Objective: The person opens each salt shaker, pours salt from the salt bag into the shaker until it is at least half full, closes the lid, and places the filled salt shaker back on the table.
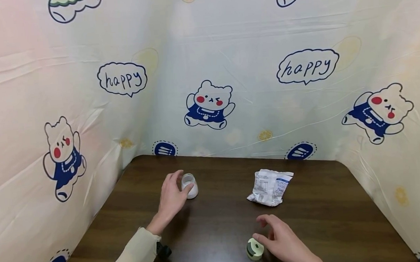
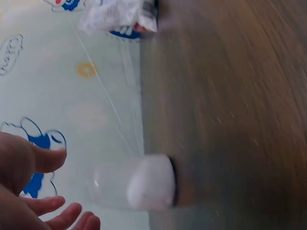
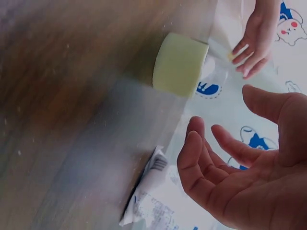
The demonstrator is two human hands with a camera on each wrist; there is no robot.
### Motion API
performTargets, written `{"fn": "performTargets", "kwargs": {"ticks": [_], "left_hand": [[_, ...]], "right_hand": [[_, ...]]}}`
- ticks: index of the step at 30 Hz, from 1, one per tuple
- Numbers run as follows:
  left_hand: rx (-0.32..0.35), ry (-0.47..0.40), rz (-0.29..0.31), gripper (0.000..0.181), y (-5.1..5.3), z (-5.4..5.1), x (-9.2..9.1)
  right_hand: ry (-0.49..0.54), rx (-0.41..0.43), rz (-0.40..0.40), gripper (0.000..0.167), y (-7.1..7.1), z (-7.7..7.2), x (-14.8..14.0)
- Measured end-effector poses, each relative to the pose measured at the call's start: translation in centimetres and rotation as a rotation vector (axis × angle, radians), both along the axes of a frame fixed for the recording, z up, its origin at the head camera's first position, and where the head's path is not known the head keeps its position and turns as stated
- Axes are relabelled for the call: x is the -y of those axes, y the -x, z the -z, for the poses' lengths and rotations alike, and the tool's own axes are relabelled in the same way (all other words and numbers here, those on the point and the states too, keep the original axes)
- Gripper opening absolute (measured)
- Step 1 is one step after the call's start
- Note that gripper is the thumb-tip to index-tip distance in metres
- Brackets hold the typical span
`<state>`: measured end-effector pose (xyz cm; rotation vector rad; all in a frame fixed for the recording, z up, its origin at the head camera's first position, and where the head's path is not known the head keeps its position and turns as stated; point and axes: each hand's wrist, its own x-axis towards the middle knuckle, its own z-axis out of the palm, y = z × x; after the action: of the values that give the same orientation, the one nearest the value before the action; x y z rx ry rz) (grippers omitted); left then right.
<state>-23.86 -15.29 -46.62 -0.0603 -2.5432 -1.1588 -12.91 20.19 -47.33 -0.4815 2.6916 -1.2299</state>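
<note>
A small clear jar (image 1: 189, 186) with white contents stands open-topped on the table, left of its middle. My left hand (image 1: 172, 193) is beside it, thumb and fingers spread; the left wrist view shows a gap between the fingers and the blurred jar (image 2: 151, 183). Near the front of the table lies a pale green lid (image 1: 255, 249) with a dark green part. To its right is my right hand (image 1: 283, 237), fingers loosely bent. In the right wrist view that hand (image 3: 244, 167) holds nothing and stays apart from the green lid (image 3: 177, 64).
A crumpled white printed packet (image 1: 270, 187) lies on the right half of the dark wooden table (image 1: 214, 220). A cartoon-print cloth (image 1: 241, 43) hangs behind the table and along both sides. Around the left wrist sits a black band (image 1: 162, 250).
</note>
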Motion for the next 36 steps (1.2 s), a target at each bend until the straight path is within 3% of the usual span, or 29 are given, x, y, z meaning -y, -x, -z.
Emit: {"fn": "performTargets", "kwargs": {"ticks": [7, 15, 21, 27, 36], "left_hand": [[0.145, 0.070, 0.013, 0.078, 1.7, 2.1, 0.9], [0.157, 0.116, 0.039, 0.077, 3.2, 3.1, 1.3], [0.146, 0.071, 0.069, 0.067, 3.5, 3.4, 1.3], [0.185, 0.005, 0.096, 0.065, 3.4, 3.5, 1.2], [0.152, 0.058, 0.112, 0.066, 2.9, 3.7, 0.7]], "right_hand": [[-0.032, 0.102, -0.086, 0.055, -0.2, 0.3, 0.2], [-0.104, 0.065, -0.112, 0.058, 0.0, 0.5, 0.8], [-0.104, 0.090, -0.132, 0.057, 0.0, 0.8, 0.9], [-0.078, 0.100, -0.143, 0.056, 0.0, 1.1, 0.8], [-0.107, 0.061, -0.160, 0.053, -0.3, 1.6, 0.9]]}}
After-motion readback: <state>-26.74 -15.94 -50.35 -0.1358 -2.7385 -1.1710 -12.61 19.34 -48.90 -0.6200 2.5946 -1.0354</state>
